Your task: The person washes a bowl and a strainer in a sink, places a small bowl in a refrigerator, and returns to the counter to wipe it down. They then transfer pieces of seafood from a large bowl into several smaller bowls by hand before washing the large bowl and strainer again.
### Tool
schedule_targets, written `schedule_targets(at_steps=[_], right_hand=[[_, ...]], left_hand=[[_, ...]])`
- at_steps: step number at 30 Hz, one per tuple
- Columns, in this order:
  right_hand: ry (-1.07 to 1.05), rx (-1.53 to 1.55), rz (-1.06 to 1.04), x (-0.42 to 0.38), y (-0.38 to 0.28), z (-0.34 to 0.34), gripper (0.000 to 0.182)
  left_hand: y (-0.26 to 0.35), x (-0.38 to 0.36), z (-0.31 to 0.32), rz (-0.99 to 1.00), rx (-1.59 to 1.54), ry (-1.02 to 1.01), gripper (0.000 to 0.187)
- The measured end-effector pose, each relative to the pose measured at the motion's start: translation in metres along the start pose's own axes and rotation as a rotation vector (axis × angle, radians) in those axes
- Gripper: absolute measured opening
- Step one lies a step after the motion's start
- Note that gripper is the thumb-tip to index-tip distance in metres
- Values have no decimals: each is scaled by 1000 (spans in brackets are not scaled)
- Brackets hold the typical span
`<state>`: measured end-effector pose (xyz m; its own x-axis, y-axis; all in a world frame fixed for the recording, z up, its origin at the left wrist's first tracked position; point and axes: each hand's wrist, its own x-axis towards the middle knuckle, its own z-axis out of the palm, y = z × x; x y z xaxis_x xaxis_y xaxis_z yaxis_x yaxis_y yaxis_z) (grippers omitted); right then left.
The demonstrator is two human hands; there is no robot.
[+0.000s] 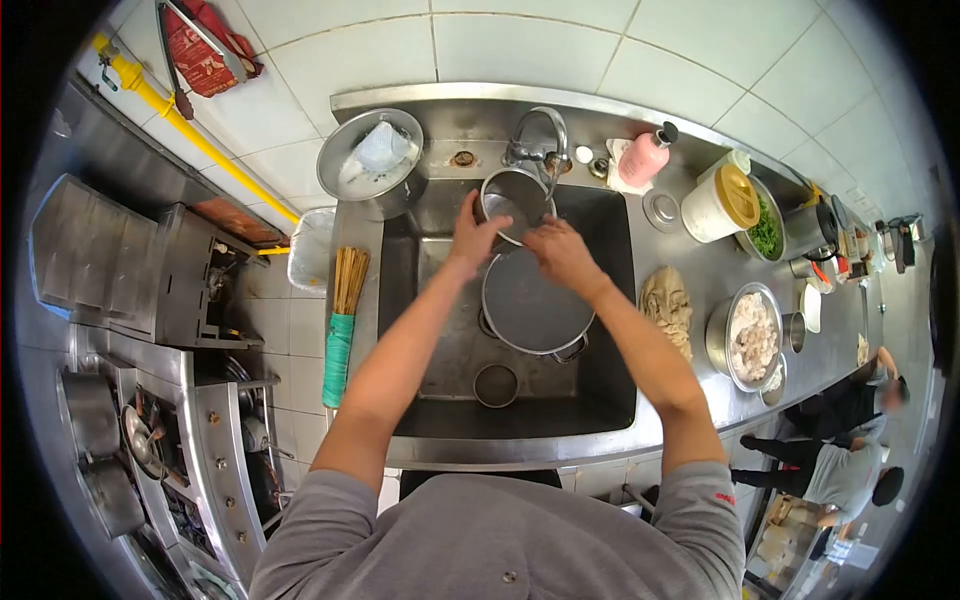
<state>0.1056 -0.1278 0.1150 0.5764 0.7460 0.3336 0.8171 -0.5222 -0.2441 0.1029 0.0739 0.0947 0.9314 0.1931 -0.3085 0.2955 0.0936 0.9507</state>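
Observation:
Under the faucet (pixel 541 122), a small metal pot (pixel 514 192) is tilted above the sink (pixel 440 400). My left hand (pixel 478 235) grips the pot's left side, its thumb over the rim. At the right rim, my right hand (pixel 565 252) has its fingers closed; whether they hold the rim or something else is hidden. Just below both hands, a large round pot (pixel 537 305) with side handles sits in the sink. A small round metal ring or dish (pixel 495 385) lies nearer me on the sink floor.
Left of the sink are a soapy pot (pixel 372 165) and a green-wrapped stick bundle (pixel 340 345). On the right counter are a cloth (pixel 666 308), a pink bottle (pixel 644 158), a white bucket (pixel 712 208) and a food bowl (pixel 752 338). Two people (pixel 845 470) are at far right.

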Motion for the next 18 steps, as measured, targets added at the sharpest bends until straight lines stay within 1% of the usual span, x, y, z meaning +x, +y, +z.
schedule_targets(at_steps=[2,3,4,5,6,8,9,12,13,16,17,18], right_hand=[[-31,108,137,11,-20,18,27],[-32,270,153,10,-26,22,23],[-10,159,33,3,-20,17,20],[15,47,-89,1,-11,0,16],[45,-67,-211,2,-4,-10,13],[-101,-62,-49,12,-2,-11,7],[-173,-61,32,17,-4,-10,8],[-81,192,313,28,-36,9,12],[-221,149,285,24,-32,3,11],[-145,-285,-273,15,7,-20,16],[-279,-337,-207,22,2,-29,29],[-334,-296,-171,24,-7,-25,25]], left_hand=[[-6,-2,12,29,-74,36,81],[3,-2,2,-24,-64,-48,81],[7,-4,-10,-85,-53,-132,82],[-1,17,-26,-149,-89,-246,79],[1,15,-25,-86,-94,-216,78],[10,9,-17,46,-102,-152,77],[30,-16,-3,-20,-167,-39,75],[20,-21,11,47,-283,-64,77],[19,-20,6,69,-308,-65,70],[20,-6,-24,-53,-169,-200,62],[16,-9,-16,-4,-166,-94,55],[13,-4,-17,1,-229,-118,54]])
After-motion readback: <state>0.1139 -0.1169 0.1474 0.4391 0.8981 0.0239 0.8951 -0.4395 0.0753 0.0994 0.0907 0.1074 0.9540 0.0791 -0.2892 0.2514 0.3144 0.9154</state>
